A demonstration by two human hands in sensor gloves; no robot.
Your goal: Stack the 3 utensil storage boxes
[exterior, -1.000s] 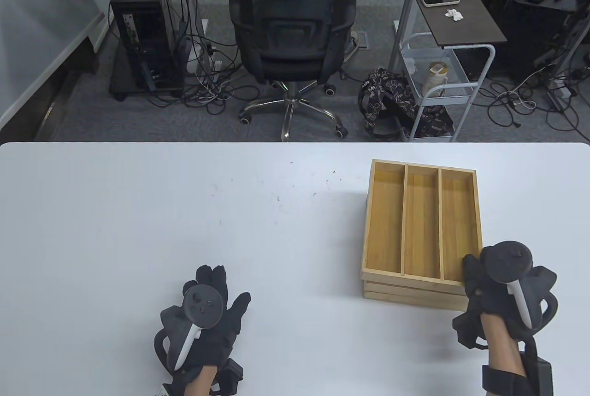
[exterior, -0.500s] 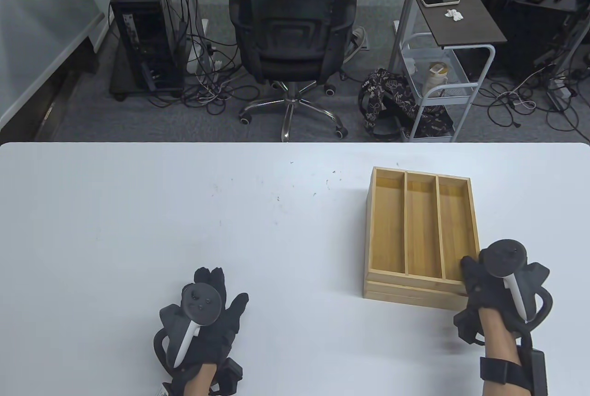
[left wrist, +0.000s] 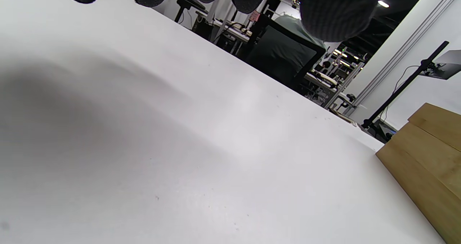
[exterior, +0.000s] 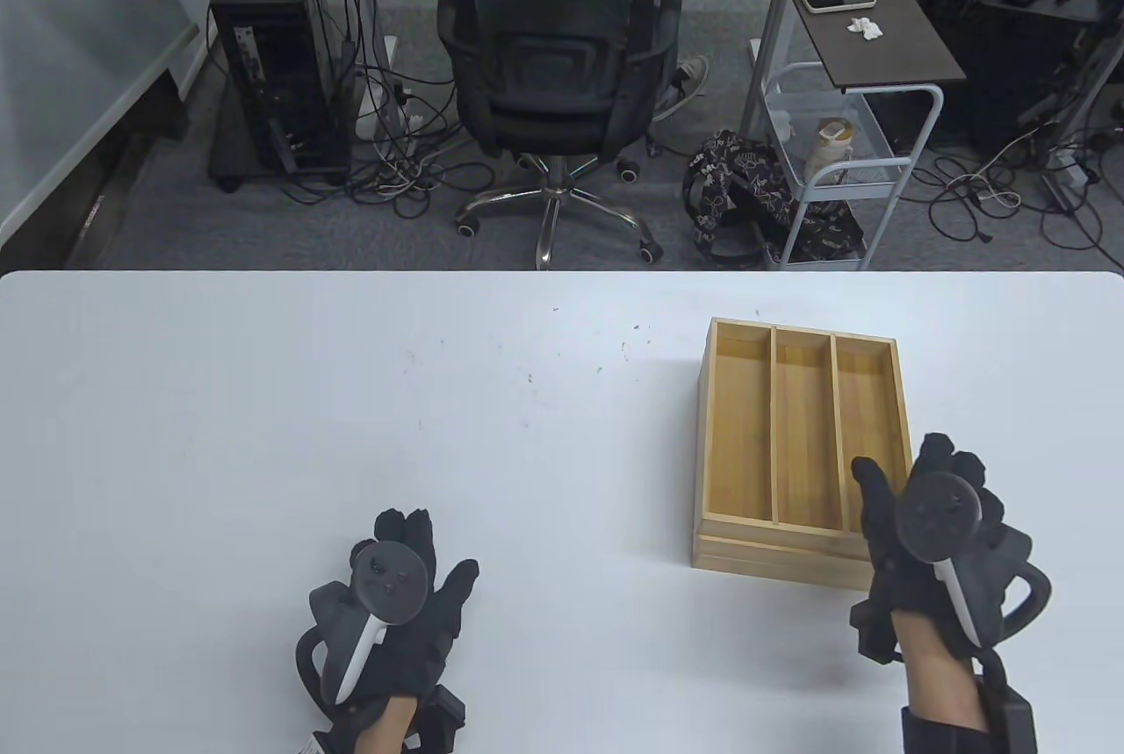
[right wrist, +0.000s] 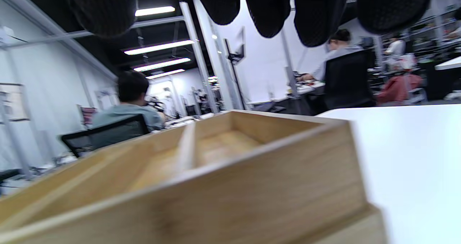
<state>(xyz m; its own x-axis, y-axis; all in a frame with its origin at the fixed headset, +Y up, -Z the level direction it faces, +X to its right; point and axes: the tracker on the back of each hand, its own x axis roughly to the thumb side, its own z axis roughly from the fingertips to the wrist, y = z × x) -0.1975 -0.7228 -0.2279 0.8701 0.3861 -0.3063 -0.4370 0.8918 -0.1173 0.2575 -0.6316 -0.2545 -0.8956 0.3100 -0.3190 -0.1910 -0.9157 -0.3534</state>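
Table view: stacked boxes (exterior: 801, 438), three compartments

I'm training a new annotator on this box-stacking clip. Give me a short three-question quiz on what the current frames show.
1. True or false: the right hand grips the top box.
2. How many compartments does the top box have? A) two B) three C) four
3. Fill in: the left hand is spread over the white ____, apart from the stack.

Key
1. False. In the right wrist view its fingers hang spread above the box, holding nothing.
2. B. Two dividers make three long compartments.
3. table.
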